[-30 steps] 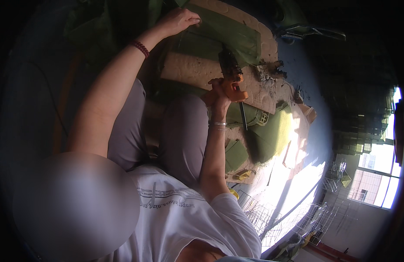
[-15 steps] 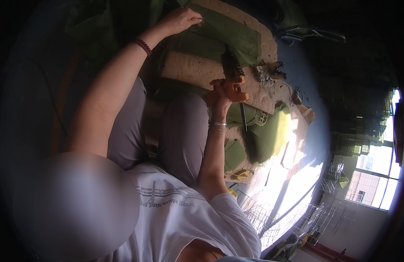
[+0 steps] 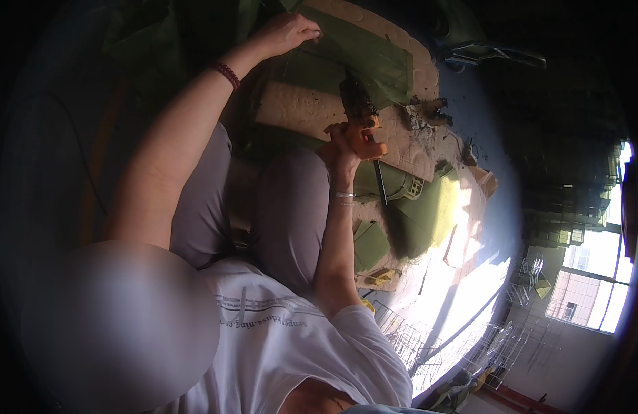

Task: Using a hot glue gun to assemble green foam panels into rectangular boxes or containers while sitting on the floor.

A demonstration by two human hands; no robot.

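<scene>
Right hand: our right hand is wrapped shut around the handle of an orange glue gun, fingers curled tight, a thin bracelet on the wrist.
Glue gun: it sits in that fist above our raised knee, its dark, crusted nozzle end pointing away from us toward the green fabric; we cannot tell whether the tip touches it.
Left hand: our left hand reaches far out, fingers bent narrow and pinched down on the edge of the green fabric, a red beaded band on the wrist.
Green fabric: a flat panel lying over the tan board, just beyond the glue gun.
Tan board: pale, dimpled sheet spread on the floor, with dark scraps and debris on its far side.
Nearer floor: more folded green pieces and a small green square lie beside our legs, in strong sunlight.
Legs: grey trousers, knees drawn up between our arms.
Room: wire racks stand on the sunlit floor, and a bright window fills the lower right edge; the rest is dim.
</scene>
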